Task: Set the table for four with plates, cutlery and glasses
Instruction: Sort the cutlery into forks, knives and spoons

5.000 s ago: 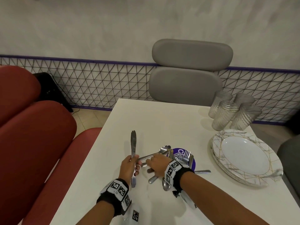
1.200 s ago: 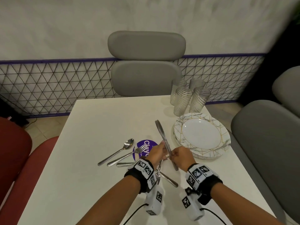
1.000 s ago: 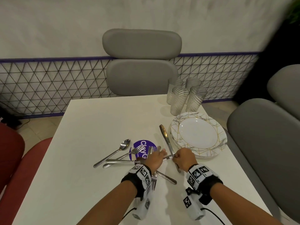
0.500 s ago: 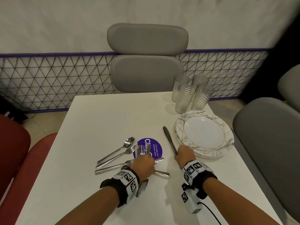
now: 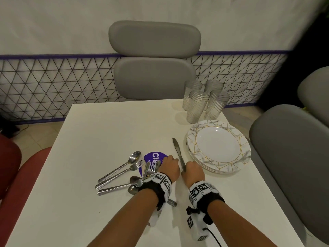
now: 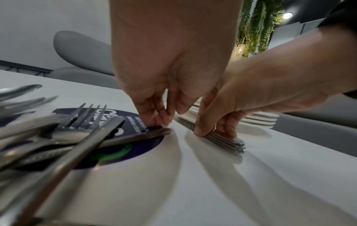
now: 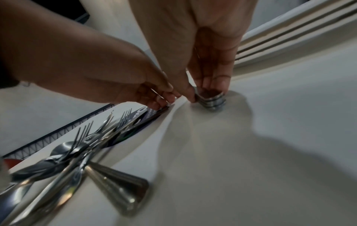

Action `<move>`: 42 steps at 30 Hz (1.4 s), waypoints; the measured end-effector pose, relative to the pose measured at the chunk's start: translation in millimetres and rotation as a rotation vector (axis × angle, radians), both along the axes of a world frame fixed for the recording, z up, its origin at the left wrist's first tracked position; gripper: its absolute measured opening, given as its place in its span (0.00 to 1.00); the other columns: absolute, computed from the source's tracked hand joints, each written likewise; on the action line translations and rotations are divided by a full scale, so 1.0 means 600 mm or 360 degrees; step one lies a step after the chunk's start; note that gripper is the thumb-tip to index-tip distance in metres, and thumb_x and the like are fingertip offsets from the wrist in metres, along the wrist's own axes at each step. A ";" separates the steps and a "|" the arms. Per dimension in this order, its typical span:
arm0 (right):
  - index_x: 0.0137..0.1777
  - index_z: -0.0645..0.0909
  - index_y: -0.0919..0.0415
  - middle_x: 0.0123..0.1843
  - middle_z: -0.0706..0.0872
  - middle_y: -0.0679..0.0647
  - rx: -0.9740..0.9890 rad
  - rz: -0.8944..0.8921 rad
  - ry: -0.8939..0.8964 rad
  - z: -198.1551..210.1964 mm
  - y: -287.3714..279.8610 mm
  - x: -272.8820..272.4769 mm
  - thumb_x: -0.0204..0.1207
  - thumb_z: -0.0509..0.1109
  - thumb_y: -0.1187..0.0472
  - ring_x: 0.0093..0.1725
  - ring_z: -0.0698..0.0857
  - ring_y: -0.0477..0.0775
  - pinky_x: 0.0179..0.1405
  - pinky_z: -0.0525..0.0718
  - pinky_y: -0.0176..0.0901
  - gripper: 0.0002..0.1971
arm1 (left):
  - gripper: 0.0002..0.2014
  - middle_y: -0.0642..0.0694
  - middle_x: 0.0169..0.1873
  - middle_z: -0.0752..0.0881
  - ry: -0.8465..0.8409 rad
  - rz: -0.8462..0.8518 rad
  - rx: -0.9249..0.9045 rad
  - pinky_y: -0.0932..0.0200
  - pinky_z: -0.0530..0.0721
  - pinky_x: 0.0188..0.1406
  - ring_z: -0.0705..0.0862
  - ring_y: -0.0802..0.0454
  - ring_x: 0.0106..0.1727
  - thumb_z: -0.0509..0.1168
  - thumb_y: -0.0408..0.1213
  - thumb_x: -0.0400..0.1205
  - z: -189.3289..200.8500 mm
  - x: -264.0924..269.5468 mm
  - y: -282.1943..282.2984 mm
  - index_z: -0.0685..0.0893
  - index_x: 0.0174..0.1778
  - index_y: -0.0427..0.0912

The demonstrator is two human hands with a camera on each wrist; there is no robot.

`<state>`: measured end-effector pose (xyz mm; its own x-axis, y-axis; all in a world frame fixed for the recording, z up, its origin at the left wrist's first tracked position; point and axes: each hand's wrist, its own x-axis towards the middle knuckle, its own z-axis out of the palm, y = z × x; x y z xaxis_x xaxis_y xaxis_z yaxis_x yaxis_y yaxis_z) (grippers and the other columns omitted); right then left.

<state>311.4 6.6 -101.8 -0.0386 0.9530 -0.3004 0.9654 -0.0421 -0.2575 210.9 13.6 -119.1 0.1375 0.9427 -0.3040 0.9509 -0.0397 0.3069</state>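
My right grip [image 5: 193, 171] pinched the stacked knives [image 6: 216, 135]; my left [image 5: 169, 167] pinched another piece (unclear which); plates [image 5: 219, 148] and glasses [image 5: 204, 102] sat unplaced.

Right hand [image 7: 204, 50] reaches down, thumb and fingers [image 7: 210, 79] pinching handle ends of knife stack [image 7: 213, 101] lying on white table [image 7: 270, 137]. Left hand [image 7: 108, 73] comes in from left, fingertips on edge of purple sticker [image 7: 144, 117]. Jumble of forks [image 7: 108, 126] and spoons [image 7: 59, 150] lower left, partly blurred. Stacked plate rims [image 7: 289, 30] upper right.
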 end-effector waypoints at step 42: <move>0.53 0.85 0.59 0.56 0.87 0.56 -0.0102 0.1230 0.0042 0.037 -0.013 -0.234 0.76 0.64 0.64 0.58 0.84 0.57 0.60 0.82 0.47 0.10 | 0.12 0.46 0.51 0.87 -0.0312 0.0462 0.0229 0.55 0.80 0.55 0.84 0.50 0.54 0.58 0.34 0.80 -0.017 -0.290 -0.205 0.86 0.53 0.45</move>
<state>171.1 -1.4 -79.9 -0.6932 0.6333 -0.3441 0.7203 0.6252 -0.3005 37.2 -109.2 -129.0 -0.0993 0.9821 -0.1603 0.8528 0.1670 0.4948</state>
